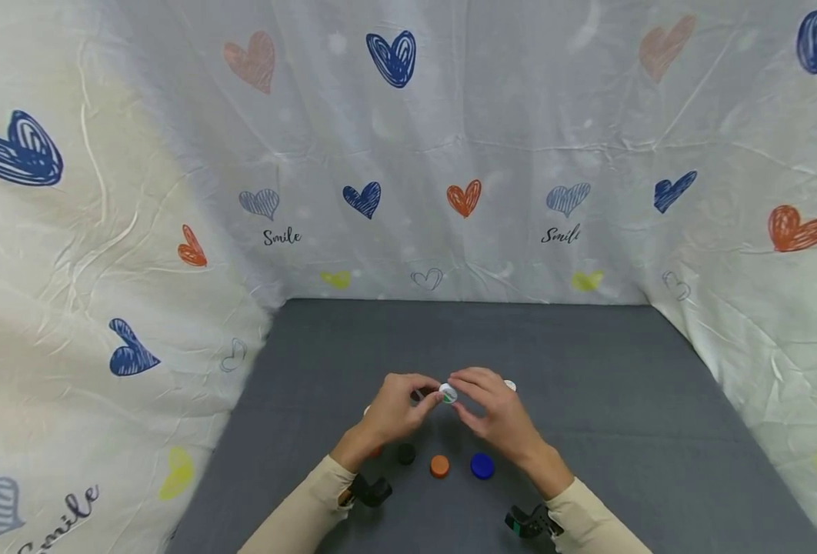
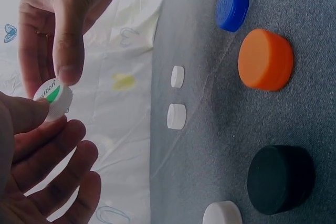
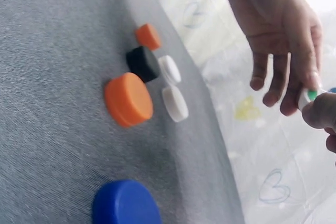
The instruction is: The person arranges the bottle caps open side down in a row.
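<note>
A white bottle cap [image 1: 448, 393] with a green mark and print on its top is held above the table between both hands. My left hand [image 1: 393, 408] pinches it between thumb and forefinger, the other fingers spread loosely in the left wrist view. From the opposite side, my right hand [image 1: 498, 412] grips the rim with its thumb [image 2: 69, 59] and fingers. Below the hands lie a blue cap [image 1: 481, 465], an orange cap [image 1: 439, 466] and a black cap [image 1: 406, 453].
Several white caps also lie on the grey cloth, one [image 1: 511, 385] beyond the right hand and another [image 2: 222, 213] near the black one. A second orange cap [image 3: 148, 36] is partly hidden by the left wrist in the head view. Heart-print curtains [image 1: 408, 123] enclose the table [image 1: 588, 362].
</note>
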The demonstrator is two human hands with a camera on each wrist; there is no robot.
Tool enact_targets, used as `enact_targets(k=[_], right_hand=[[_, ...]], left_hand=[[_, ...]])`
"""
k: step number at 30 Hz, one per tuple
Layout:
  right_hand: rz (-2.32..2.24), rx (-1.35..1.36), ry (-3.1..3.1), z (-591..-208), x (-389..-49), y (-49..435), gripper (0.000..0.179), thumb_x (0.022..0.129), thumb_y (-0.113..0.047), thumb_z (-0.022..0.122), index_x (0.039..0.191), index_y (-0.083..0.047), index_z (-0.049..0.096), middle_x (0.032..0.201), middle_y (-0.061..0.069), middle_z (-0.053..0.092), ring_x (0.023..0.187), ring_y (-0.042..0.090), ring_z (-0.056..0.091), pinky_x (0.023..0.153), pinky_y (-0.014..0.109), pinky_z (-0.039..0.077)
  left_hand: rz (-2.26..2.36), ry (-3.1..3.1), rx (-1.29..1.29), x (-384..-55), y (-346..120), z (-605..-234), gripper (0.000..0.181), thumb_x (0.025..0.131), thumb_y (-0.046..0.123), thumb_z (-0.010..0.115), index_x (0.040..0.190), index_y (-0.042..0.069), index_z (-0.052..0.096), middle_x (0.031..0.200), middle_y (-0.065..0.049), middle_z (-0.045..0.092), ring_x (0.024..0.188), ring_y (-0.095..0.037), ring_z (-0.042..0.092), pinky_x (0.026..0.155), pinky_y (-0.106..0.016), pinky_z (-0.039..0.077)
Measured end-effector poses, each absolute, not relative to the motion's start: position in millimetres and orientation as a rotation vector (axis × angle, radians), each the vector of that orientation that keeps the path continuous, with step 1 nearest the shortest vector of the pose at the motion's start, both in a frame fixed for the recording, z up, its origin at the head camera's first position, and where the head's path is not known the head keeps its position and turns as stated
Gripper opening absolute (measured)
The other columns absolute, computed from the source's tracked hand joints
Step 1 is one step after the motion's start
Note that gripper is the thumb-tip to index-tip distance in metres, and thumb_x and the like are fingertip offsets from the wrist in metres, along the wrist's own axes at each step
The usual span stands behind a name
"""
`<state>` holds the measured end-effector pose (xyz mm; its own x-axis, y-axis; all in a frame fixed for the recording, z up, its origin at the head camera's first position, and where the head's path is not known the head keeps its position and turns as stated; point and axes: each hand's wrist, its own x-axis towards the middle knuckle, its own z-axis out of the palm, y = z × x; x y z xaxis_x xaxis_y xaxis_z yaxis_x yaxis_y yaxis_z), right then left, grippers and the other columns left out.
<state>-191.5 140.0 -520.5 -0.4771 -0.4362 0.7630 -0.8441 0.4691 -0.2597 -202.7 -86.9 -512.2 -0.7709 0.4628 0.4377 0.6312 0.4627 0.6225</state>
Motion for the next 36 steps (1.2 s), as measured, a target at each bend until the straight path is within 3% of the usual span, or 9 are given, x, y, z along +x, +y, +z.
enact_targets(k=[5, 14, 23, 36], right_hand=[[0.812, 1.052, -2.106, -524, -191, 138, 0.054, 0.073, -0.007, 0.088, 0.124, -0.008, 0.071, 0.121, 0.009, 0.070, 0.114, 0.027, 0.063, 0.097, 0.042, 0.051], [0.873, 0.944, -2.186, -524, -190, 146, 0.042, 0.078, -0.015, 0.086, 0.118, -0.008, 0.073, 0.118, 0.001, 0.070, 0.111, 0.018, 0.063, 0.096, 0.032, 0.051], [0.899, 0.986, -2.230, -522, -192, 138, 0.036, 0.081, -0.017, 0.085, 0.115, -0.009, 0.074, 0.113, 0.002, 0.071, 0.108, 0.019, 0.064, 0.089, 0.039, 0.055], [0.728, 0.929, -2.543, -544, -201, 119, 0.023, 0.086, -0.029, 0.081, 0.105, -0.016, 0.078, 0.103, -0.003, 0.073, 0.103, 0.016, 0.066, 0.088, 0.039, 0.055]], left_hand=[[-1.257, -2.562, -0.928, -202, -89, -510, 0.015, 0.098, 0.025, 0.067, 0.105, 0.017, 0.077, 0.093, 0.007, 0.074, 0.075, -0.004, 0.066, 0.069, -0.027, 0.059], [-1.073, -2.507, -0.970, -201, -92, -505, 0.028, 0.091, 0.021, 0.075, 0.118, 0.014, 0.073, 0.114, 0.000, 0.073, 0.088, -0.016, 0.070, 0.073, -0.038, 0.060], [-0.804, -2.480, -1.041, -203, -93, -504, 0.029, 0.087, 0.028, 0.080, 0.115, 0.019, 0.075, 0.108, 0.006, 0.074, 0.093, -0.010, 0.067, 0.079, -0.027, 0.056], [-0.239, -2.767, -1.027, -215, -95, -524, 0.024, 0.089, 0.036, 0.076, 0.111, 0.025, 0.077, 0.105, 0.010, 0.075, 0.094, -0.013, 0.065, 0.081, -0.036, 0.055]])
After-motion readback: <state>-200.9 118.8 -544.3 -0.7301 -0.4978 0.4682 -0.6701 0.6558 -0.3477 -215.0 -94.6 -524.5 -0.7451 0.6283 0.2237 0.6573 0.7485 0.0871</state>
